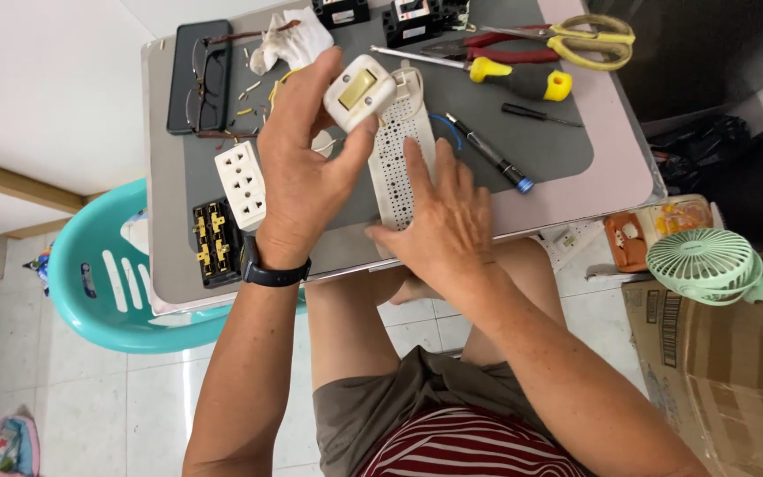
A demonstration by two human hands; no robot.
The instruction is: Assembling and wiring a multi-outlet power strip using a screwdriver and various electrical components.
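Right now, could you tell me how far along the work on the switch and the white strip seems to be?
Looks done: parts are opened up, with the white socket face and black contact block lying apart on the mat. In hand: the left hand holds a cream switch, while the right hand steadies the perforated white strip. Left: those loose parts remain unassembled, and the screwdriver lies unused.
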